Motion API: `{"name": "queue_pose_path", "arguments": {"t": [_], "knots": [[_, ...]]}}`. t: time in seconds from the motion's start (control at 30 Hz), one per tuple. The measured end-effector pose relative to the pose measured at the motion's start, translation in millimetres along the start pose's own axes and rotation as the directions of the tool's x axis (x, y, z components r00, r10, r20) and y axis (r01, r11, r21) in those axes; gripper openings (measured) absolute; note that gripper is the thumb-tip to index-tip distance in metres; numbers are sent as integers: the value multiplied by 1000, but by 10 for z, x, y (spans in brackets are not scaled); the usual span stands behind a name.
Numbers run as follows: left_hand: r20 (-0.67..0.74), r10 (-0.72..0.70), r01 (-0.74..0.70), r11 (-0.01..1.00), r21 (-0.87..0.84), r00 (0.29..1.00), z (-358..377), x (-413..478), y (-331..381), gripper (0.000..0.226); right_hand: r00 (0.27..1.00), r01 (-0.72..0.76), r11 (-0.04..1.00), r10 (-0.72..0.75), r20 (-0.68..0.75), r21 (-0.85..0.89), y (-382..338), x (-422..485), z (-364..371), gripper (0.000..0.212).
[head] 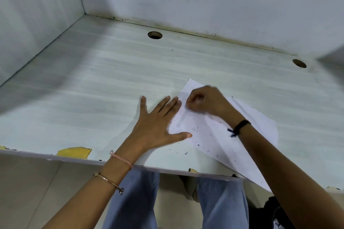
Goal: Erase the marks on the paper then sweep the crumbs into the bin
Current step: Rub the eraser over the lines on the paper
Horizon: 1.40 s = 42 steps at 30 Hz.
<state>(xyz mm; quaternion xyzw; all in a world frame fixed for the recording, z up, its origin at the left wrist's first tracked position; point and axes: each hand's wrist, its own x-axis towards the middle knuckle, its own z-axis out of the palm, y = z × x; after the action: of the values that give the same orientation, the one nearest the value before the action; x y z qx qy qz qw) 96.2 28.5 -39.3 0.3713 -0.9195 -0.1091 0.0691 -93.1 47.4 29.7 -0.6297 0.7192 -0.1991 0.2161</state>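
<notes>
One worktop point(93, 89) carries one paper point(258, 119), whose near corner hangs over the front edge. Two round holes point(154, 35) lie far behind the paper. Of two hands, the left hand point(158, 124) lies flat with spread fingers on the paper's left edge. The right hand point(202, 101) is curled, pinching what is probably one eraser point(188, 103), blurred. The dark crumbs point(195, 128) are too many to count. I think hard rubbing may wrinkle the paper, or push crumbs over that edge.

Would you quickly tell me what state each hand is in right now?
Left hand: open, thumb pressing the paper.
Right hand: fingers curled, blurred; hold cannot be told.
</notes>
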Motion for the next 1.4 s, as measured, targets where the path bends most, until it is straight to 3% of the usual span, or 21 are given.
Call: {"name": "queue_pose_path", "arguments": {"t": [0.1,0.37,0.5,0.63,0.73,0.83,1.03,1.17,1.23,1.4], "knots": [[9,1,-1,1000,10,1000,2,-7,5,101,984,-95,993,103,-144,63,153,156,-91,3],[-124,-11,-2,994,-110,992,-41,206,113,86,963,-95,957,158,-220,274,320,-100,34,6],[-34,3,-5,998,-67,999,35,281,165,92,954,-90,966,153,-257,244,285,-103,36,4],[-14,-1,0,999,-40,1000,75,278,171,95,994,-8,997,17,-110,81,40,-172,217,5],[-13,-10,9,999,-30,1000,67,300,157,98,981,-40,999,36,-191,-16,130,49,72,7],[-27,-12,12,1000,-28,1000,77,297,154,99,950,-167,986,162,-266,6,262,227,-151,9],[-33,-5,3,999,-32,999,95,308,145,98,998,-34,999,32,-51,-32,34,0,16,7],[-47,-5,3,1000,-29,999,106,304,139,101,962,-177,984,172,-210,-1,303,241,-248,8],[-52,-4,3,1000,-31,999,102,301,142,101,960,-180,983,169,-222,-31,305,283,-260,10],[-33,-5,4,999,-41,999,95,313,140,99,996,-74,997,74,-43,-16,59,87,0,7]]}}
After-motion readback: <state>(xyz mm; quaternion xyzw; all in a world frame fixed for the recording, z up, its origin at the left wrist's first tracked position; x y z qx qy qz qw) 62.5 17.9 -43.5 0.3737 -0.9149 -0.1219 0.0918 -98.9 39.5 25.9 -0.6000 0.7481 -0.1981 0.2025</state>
